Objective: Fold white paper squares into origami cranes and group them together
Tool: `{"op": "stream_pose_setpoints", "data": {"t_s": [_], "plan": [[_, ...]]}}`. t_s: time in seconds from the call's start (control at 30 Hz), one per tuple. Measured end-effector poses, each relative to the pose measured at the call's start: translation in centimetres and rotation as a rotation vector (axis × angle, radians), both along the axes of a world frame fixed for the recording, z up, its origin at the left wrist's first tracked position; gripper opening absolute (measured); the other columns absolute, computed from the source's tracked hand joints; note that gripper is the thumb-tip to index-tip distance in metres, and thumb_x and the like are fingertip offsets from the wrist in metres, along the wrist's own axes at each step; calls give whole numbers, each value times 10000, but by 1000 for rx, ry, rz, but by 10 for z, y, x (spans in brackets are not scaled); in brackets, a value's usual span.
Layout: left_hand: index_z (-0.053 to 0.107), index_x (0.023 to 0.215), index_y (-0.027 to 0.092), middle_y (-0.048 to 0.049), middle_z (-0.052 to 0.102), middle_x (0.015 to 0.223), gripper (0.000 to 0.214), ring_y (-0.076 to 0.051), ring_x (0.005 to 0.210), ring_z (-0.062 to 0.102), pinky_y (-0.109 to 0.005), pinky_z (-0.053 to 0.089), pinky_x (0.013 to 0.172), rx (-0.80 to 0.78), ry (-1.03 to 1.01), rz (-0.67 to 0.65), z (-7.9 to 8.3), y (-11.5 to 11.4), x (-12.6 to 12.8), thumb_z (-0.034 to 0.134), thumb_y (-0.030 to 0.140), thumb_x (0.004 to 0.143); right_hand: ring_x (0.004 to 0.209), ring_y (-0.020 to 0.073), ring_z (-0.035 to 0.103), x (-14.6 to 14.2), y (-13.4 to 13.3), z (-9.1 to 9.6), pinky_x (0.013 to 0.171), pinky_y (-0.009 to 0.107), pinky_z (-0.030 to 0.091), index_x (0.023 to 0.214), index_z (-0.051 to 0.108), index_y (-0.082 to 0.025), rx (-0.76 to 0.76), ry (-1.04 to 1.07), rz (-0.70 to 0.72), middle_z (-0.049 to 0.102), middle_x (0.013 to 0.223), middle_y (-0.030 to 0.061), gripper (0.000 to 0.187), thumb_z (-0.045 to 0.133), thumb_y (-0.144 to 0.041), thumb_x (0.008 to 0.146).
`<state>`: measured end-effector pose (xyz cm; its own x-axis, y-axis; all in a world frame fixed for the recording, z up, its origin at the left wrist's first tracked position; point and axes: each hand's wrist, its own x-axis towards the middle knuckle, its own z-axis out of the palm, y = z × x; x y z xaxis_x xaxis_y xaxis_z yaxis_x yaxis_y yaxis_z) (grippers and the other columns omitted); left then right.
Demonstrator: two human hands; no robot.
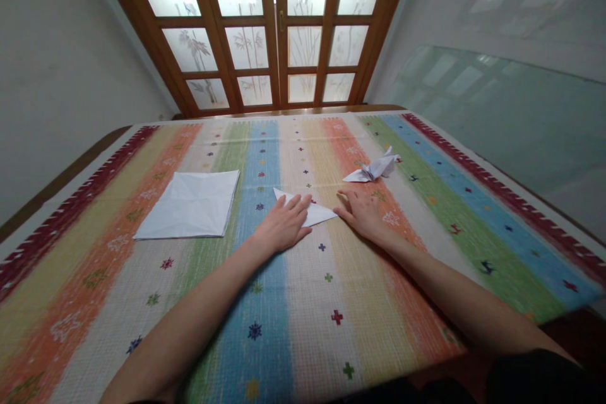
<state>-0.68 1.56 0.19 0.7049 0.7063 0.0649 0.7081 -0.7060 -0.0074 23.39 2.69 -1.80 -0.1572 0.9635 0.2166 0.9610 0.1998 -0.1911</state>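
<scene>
The folded paper (322,214) lies at the center of the frame, flat on the striped tablecloth (307,290). It is white and triangular in its visible outline; one point extends toward the upper left and another toward the right. The left hand (285,222) covers its middle and left portion. This hand is palm down, with the fingers slightly spread and resting on the sheet. The right hand (360,211) is at the right point of the paper. Its fingers are curved, and a gap separates the thumb from the forefinger. The thumb tip is at the paper's corner; whether it makes contact cannot be determined.

A paper bird (377,168), white with a pointed end directed left, rests just above the right hand, right of center. A stack of white paper (189,205), roughly square, lies left of center, well apart from the left hand. Its lower edge shows several layers.

The tablecloth covers most of the tabletop (47,194); a brown edge is exposed at the left of the frame. Wooden doors (280,53) with patterned glass panes occupy the upper center. A greenish reflective panel (511,107) stands along the wall at the right. A dark sleeve (534,372) is visible at the lower right.
</scene>
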Motion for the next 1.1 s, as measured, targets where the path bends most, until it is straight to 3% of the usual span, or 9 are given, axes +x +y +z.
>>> {"op": "stream_pose_setpoints", "data": {"t_s": [0.23, 0.43, 0.5, 0.6, 0.7, 0.83, 0.9, 1.0, 1.1], "plan": [[487, 1298, 138, -158, 476, 1437, 441, -286, 1321, 443, -437, 358, 1052, 18, -1, -93, -5, 8, 0, 433, 395, 943, 977, 307, 584, 10, -5, -6, 801, 406, 390, 1141, 632, -179, 37, 25, 46, 654, 1027, 132, 332, 519, -378, 901], [616, 989, 115, -121, 701, 842, 241, -202, 765, 663, -291, 485, 653, 91, -2, -113, 0, 6, -7, 390, 96, 908, 901, 283, 582, 20, -4, -9, 788, 432, 434, 1136, 615, -168, 124, 335, 105, 639, 956, 122, 380, 529, -426, 871], [629, 923, 142, -76, 691, 748, 201, -165, 679, 642, -250, 461, 606, 95, -197, -63, 6, 8, -16, 434, 100, 895, 884, 265, 580, 21, -1, -8, 783, 432, 461, 1179, 582, -170, 140, 535, 139, 622, 987, 121, 446, 554, -468, 848], [636, 958, 176, -41, 694, 766, 129, -141, 671, 634, -238, 467, 617, 70, -781, 150, 19, 12, -25, 553, 231, 877, 905, 246, 577, 17, 4, -6, 797, 428, 492, 1222, 547, -197, 132, 811, 144, 592, 1041, 116, 529, 565, -548, 826], [613, 990, 182, 17, 637, 658, 282, -114, 553, 573, -211, 436, 517, -200, -1309, 354, 27, 16, -21, 673, 357, 779, 880, 222, 594, 5, 7, 0, 762, 395, 521, 1217, 550, -232, -3, 1050, 198, 580, 1063, 103, 596, 588, -631, 776], [599, 941, 161, 60, 544, 560, 349, -81, 457, 470, -193, 379, 456, -537, -1490, 411, 18, 18, -6, 721, 372, 691, 746, 187, 621, -29, 6, 15, 644, 332, 519, 1160, 582, -237, -326, 1282, 378, 634, 984, 69, 598, 639, -634, 717], [601, 950, 157, 37, 560, 611, 345, -95, 510, 503, -210, 411, 496, -516, -1453, 439, 9, 16, -1, 709, 379, 710, 759, 193, 622, -48, 4, 22, 658, 317, 505, 982, 644, -206, -300, 1262, 352, 662, 888, 54, 444, 679, -551, 704], [572, 1106, 175, -90, 633, 1009, 422, -174, 813, 617, -296, 506, 676, -319, -1370, 466, -5, 8, 2, 654, 433, 782, 674, 175, 583, -70, 3, 26, 614, 299, 463, 793, 648, -180, -140, 1173, 170, 660, 760, 39, 265, 645, -437, 729], [454, 1307, 225, -157, 447, 1379, 609, -284, 1209, 509, -420, 493, 900, -210, -1219, 400, -13, -1, 2, 644, 494, 795, 603, 151, 535, -81, 2, 22, 560, 276, 426, 724, 612, -182, -38, 1158, 62, 612, 669, 12, 199, 615, -380, 749]]}}
